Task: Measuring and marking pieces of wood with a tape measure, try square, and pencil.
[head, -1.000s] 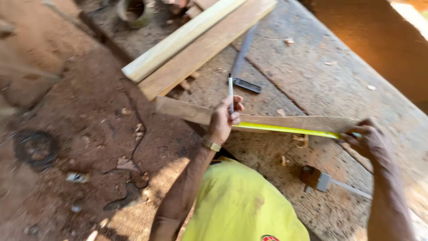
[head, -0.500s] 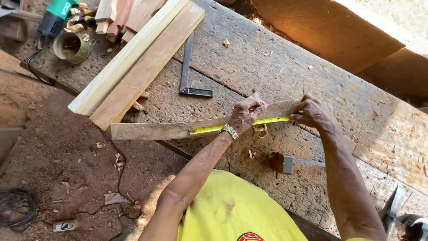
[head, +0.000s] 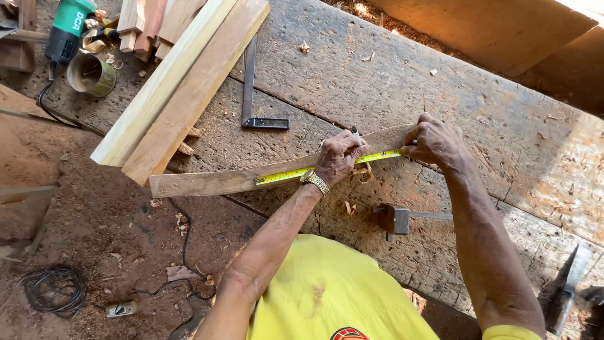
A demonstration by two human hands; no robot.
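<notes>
The left hand (head: pixel 336 157), near the middle of the frame, is closing around a pencil (head: pixel 356 135) whose tip is pointing up and away, while its heel is pressing on the yellow tape measure (head: pixel 286 174). The right hand (head: pixel 434 141), just to the right of it, is curling narrow over the far end of the tape, pinning it against the wood strip (head: pixel 214 182). That strip is lying slantwise across the worktop (head: pixel 390 75), from the lower left toward the right hand, with its left end reaching past the worktop's edge.

To mark well, I judge that the tape should be lying flat and taut along the strip's near edge, so the right hand should be holding firm while the left is tipping the pencil down to the tape's edge. A short, crisp tick is likely serving better than a heavy line.

Further out, a steel try square (head: pixel 251 94) is resting above the strip, two long boards (head: pixel 182 88) are lying toward the upper left, and a hammer (head: pixel 393 219) is sitting below the hands.
</notes>
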